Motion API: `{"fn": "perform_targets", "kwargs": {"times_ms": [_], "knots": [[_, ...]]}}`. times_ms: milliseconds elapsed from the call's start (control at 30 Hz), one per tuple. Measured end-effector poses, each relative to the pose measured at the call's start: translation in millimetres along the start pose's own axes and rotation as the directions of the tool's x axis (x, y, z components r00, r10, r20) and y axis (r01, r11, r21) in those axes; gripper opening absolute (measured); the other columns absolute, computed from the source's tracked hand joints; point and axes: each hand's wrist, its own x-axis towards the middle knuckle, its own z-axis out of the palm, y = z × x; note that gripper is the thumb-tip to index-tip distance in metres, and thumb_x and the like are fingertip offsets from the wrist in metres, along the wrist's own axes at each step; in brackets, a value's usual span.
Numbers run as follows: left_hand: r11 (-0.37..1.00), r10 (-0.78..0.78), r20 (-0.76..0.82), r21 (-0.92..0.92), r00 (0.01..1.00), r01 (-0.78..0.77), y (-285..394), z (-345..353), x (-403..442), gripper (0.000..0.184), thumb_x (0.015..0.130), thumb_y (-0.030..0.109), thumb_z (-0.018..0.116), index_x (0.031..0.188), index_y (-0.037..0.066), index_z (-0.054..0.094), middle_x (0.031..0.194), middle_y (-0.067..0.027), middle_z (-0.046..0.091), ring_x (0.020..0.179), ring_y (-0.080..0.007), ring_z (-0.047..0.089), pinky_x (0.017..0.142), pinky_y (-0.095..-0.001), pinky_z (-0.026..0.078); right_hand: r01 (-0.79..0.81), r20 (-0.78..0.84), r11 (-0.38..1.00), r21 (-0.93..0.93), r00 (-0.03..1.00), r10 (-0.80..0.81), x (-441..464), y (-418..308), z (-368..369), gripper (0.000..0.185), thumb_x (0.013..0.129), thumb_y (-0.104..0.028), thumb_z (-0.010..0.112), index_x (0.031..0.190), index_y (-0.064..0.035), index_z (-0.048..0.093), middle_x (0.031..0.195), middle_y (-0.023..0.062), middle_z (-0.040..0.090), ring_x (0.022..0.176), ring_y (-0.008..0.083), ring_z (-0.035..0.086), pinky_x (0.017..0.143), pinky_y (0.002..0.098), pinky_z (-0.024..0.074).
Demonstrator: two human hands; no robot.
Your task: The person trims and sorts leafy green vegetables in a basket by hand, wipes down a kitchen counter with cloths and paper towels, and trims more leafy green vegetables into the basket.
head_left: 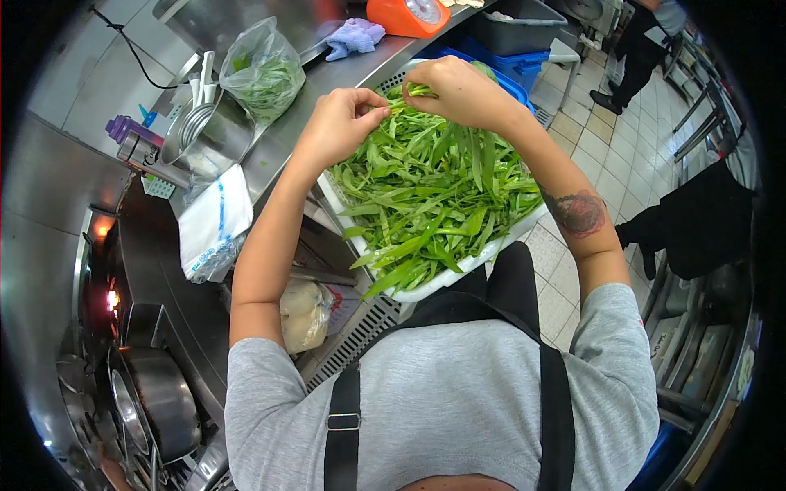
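Observation:
Leafy green stems (442,188) fill a white basket (426,288) in front of my body. Above the basket's far left part, my left hand (342,121) pinches the end of a green stem between thumb and fingers. Close beside it on the right, my right hand (458,94) is closed round a small bunch of stems, with leaves hanging below it over the heap. The two hands are a short gap apart, with stem between them.
On the steel counter (282,147) are a plastic bag of greens (266,78), a purple cloth (354,38), an orange scale (409,16) and a metal pot (209,131). Flames and a large pot (164,401) are at left. Other people (634,61) stand at right.

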Motion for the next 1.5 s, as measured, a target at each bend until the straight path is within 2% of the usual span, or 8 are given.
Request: {"fn": "perform_targets", "kwargs": {"times_ms": [400,567,733,867,967,1033,1100,1500], "knots": [[0.957,0.047,-0.066,-0.284,0.997,-0.064,15,1,14,0.019,0.086,0.020,0.061,0.087,0.002,0.065,0.067,0.0028,0.060,0.057,-0.0023,0.048,0.051,-0.0189,0.038,0.132,-0.219,0.983,-0.130,0.963,-0.158,2,-11,-14,0.021,0.073,-0.020,0.065,0.089,-0.0066,0.064,0.082,0.0105,0.062,0.077,0.0289,0.061,0.065,0.0373,0.0486],[0.854,0.087,-0.160,-0.497,0.983,-0.157,30,7,14,0.017,0.087,0.022,0.061,0.091,0.006,0.067,0.069,0.0058,0.060,0.056,0.0004,0.046,0.049,-0.0165,0.034,0.082,-0.511,0.968,0.238,0.858,0.053,2,-6,-7,0.015,0.078,-0.016,0.062,0.085,-0.0041,0.067,0.073,0.0075,0.064,0.065,0.0188,0.061,0.061,0.0293,0.0481],[0.949,0.177,0.071,-0.276,0.982,-0.151,12,33,5,0.019,0.083,0.019,0.064,0.096,0.005,0.067,0.074,-0.0007,0.064,0.064,-0.0059,0.054,0.057,-0.0223,0.043,-0.062,-0.382,0.628,0.776,0.746,0.545,-18,42,-20,0.018,0.086,-0.016,0.056,0.088,-0.0021,0.067,0.065,-0.0048,0.055,0.059,0.0006,0.046,0.051,0.0188,0.0355],[0.891,0.404,0.465,-0.005,0.788,-0.454,-12,64,-11,0.051,0.078,0.030,0.069,0.124,0.013,0.055,0.092,-0.0117,0.068,0.080,-0.0248,0.066,0.080,-0.0377,0.049,-0.071,-0.273,0.544,0.836,0.807,0.524,-59,72,-61,0.021,0.090,-0.022,0.053,0.096,-0.0033,0.061,0.072,-0.0037,0.050,0.062,0.0034,0.044,0.055,0.0178,0.0349],[0.974,0.048,0.699,0.127,0.713,-0.190,7,57,9,0.054,0.078,0.034,0.069,0.127,0.014,0.053,0.096,-0.0124,0.068,0.078,-0.0254,0.066,0.079,-0.0379,0.051,0.069,-0.297,0.420,0.905,0.809,0.508,-89,77,-78,0.020,0.090,-0.020,0.052,0.094,-0.0025,0.060,0.079,0.0035,0.058,0.065,0.0099,0.052,0.057,0.0219,0.0422],[0.998,-0.026,0.540,-0.029,0.841,0.050,15,60,33,0.039,0.081,0.035,0.066,0.111,0.011,0.064,0.084,-0.0159,0.067,0.072,-0.0269,0.067,0.077,-0.0410,0.050,0.128,-0.318,0.373,0.919,0.801,0.508,-104,80,-82,0.019,0.091,-0.020,0.050,0.095,-0.0029,0.058,0.082,0.0064,0.059,0.066,0.0119,0.054,0.057,0.0238,0.0442],[0.954,0.120,0.286,0.232,0.951,-0.191,3,75,76,0.034,0.082,0.030,0.065,0.107,0.008,0.065,0.095,-0.0151,0.067,0.078,-0.0233,0.066,0.076,-0.0378,0.052,0.135,-0.314,0.355,0.925,0.797,0.516,-118,77,-78,0.017,0.093,-0.019,0.046,0.099,-0.0043,0.053,0.084,0.0071,0.057,0.066,0.0112,0.051,0.057,0.0232,0.0428],[0.992,0.105,0.237,0.037,0.966,-0.117,-85,107,157,0.017,0.069,0.011,0.072,0.086,0.007,0.072,0.080,-0.0078,0.070,0.070,-0.0162,0.064,0.068,-0.0307,0.051,-0.015,-0.224,0.343,0.939,0.730,0.646,-134,51,-61,0.020,0.092,-0.018,0.055,0.100,0.0000,0.060,0.066,-0.0035,0.046,0.060,0.0055,0.043,0.058,0.0220,0.0373]]}}
